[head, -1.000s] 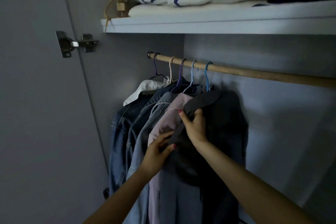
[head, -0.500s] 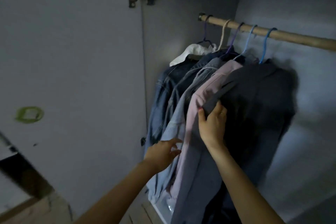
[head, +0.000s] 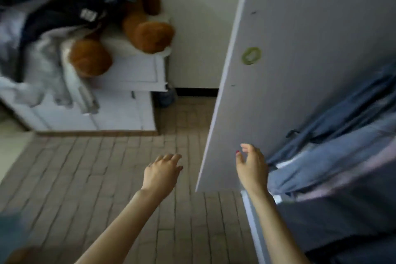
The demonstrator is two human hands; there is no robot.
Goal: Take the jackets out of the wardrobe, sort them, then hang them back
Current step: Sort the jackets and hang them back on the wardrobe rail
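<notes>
Beside the smooth, matt painted wardrobe door [head: 310, 28], soft blue denim jackets [head: 334, 156] hang – left of the door, a plush brown teddy bear [head: 145, 32] and matt brick-patterned floor [head: 85, 167].

At about ten o'clock in my view I see a white cabinet [head: 120, 111] with panelled doors standing against the cream wall [head: 192, 28]. A brown plush bear [head: 147, 34] sits on top of it, its two round feet hanging over the front edge. Beside the bear, at nine o'clock, a pale grey cloth [head: 42, 75] droops over the cabinet's top and down its front. The floor [head: 107, 178] of beige rectangular tiles fills the lower middle. At one o'clock a green ring sticker [head: 251, 55] sits on a flat white panel.
</notes>
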